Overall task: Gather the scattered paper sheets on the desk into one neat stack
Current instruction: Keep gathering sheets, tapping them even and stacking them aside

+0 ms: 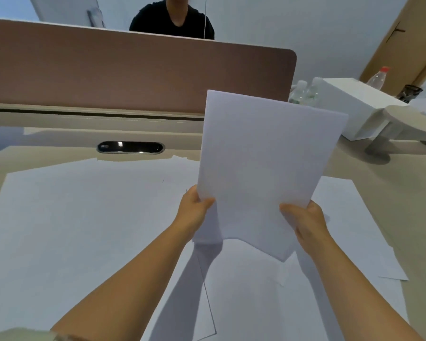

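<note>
**Sheet-gathering, early stage**

Most loose sheets [84, 230], thin, flat and matte white, lie overlapping across the beige worktop [369, 173]. Above them, the partial stack [266, 163] is held upright, edges uneven; the left hand [194, 212] and right hand [305, 220] grip its lower corners.

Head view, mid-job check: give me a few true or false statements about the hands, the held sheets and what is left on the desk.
1. Both hands grip the held sheets. True: left hand and right hand hold the lower edges.
2. The held sheets lie flat on the desk. False: they are lifted, standing nearly upright.
3. No loose sheets remain on the desk. False: many are spread across it.
4. A red-capped bottle stands far right. True.
5. The partition panel is green. False: it is brownish.
</note>
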A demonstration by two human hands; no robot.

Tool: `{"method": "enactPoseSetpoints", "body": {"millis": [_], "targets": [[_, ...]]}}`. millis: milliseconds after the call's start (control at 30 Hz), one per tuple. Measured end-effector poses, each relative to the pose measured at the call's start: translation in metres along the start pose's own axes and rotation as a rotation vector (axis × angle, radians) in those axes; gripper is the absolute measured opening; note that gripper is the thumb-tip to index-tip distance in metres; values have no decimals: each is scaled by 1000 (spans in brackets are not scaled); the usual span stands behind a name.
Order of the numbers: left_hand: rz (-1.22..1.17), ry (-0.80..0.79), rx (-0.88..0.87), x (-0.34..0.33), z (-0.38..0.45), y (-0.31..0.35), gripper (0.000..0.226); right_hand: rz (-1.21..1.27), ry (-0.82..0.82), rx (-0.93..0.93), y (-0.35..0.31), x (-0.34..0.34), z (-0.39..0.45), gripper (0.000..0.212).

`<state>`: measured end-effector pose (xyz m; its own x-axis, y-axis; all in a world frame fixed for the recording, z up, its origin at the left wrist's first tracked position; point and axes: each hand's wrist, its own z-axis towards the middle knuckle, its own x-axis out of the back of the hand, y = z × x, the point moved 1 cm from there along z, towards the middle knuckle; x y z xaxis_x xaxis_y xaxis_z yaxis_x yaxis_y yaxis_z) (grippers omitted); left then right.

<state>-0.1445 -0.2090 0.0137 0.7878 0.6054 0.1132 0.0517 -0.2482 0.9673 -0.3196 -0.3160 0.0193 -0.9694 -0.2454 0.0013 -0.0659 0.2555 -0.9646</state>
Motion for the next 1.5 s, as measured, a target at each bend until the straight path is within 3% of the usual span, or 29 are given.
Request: {"method": "enactPoseSetpoints", "body": {"millis": [233, 433, 600, 800, 933, 1167, 1400, 1500], "targets": [[99, 174, -49, 99, -1, 21, 17, -217, -64, 115, -23, -85, -14, 25], [237, 298, 121, 237, -17, 0, 14, -303, -270, 10, -14, -215, -56, 33], [269, 395, 211, 364, -30, -34, 26, -463, -403, -48, 17, -330, -98, 20], [328, 473, 317, 499, -34, -77, 16, -520, -548, -122, 64, -446, -145, 35], [412, 541, 350, 563, -38, -104, 21, -530, -658, -159, 83, -506, -167, 38], [497, 724, 390, 634, -44, -141, 42, -572, -746, -176, 112, -591, -195, 41], [492, 811, 335, 650, -42, -153, 46, -530, -715, -227, 135, -616, -202, 43], [471, 784, 262, 631, -43, -146, 40, -452, -694, -241, 129, -602, -203, 24]]}}
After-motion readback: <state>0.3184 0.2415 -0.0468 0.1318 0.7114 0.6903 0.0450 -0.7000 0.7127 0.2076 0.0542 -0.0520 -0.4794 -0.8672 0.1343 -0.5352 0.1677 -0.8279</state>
